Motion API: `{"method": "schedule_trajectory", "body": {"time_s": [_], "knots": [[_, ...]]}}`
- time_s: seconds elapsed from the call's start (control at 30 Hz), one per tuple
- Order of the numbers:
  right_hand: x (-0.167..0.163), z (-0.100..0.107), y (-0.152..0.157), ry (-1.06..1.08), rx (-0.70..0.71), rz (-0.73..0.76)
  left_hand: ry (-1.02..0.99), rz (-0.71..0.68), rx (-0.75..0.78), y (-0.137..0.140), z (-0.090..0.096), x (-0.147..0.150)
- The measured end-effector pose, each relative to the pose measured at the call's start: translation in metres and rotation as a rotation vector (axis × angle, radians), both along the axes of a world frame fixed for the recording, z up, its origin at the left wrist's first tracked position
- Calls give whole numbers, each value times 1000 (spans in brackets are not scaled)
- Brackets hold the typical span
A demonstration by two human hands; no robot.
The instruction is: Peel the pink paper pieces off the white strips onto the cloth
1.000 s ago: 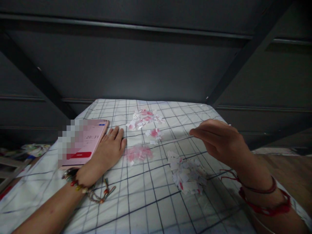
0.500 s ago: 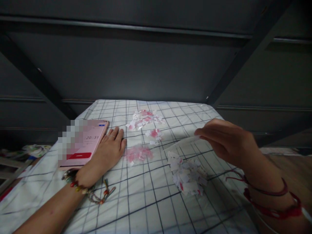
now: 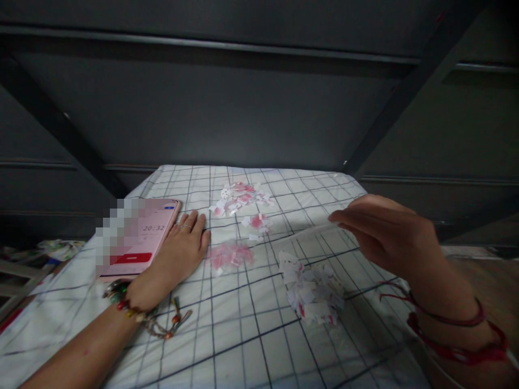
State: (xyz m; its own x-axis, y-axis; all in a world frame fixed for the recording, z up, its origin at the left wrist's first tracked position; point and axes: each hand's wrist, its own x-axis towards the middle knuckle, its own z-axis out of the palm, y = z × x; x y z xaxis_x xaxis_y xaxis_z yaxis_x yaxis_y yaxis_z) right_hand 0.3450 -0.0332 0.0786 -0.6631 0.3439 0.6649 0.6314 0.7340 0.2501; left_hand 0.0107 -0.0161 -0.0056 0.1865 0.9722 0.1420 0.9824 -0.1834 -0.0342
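My left hand (image 3: 184, 243) lies flat, fingers stretched out, on the checked cloth along the phone's (image 3: 133, 258) right edge. My right hand (image 3: 389, 232) is raised over the cloth at the right, thumb and fingers pinched on the edge of a thin clear plastic film (image 3: 308, 231). The film stretches left from the fingertips; its full outline is hard to make out. Below it sits a heap of torn white paper scraps (image 3: 314, 292) with red marks. A pinkish pile of scraps (image 3: 231, 256), hazy as if under plastic, lies right of my left hand.
Farther back on the white checked cloth (image 3: 190, 186) are a larger pile of white and pink scraps (image 3: 243, 197) and a small pile (image 3: 258, 221). A dark panelled wall (image 3: 251, 108) rises behind the cloth's far edge.
My right hand has shifted slightly right, drawing the film's pinched edge with it. The phone's timer has advanced. My left hand and the scrap piles have stayed put.
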Motion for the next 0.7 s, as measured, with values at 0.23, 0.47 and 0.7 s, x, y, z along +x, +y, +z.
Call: {"method": "schedule_trajectory", "body": {"time_s": [0.23, 0.47, 0.7], "knots": [[-20, -9, 5, -42, 47, 18, 4, 2, -8, 0, 1, 2], [-6, 0, -2, 11, -10, 22, -15, 0, 25, 0, -2, 0], [-21, -8, 5, -7, 80, 10, -19, -13, 57, 1, -4, 0]]}}
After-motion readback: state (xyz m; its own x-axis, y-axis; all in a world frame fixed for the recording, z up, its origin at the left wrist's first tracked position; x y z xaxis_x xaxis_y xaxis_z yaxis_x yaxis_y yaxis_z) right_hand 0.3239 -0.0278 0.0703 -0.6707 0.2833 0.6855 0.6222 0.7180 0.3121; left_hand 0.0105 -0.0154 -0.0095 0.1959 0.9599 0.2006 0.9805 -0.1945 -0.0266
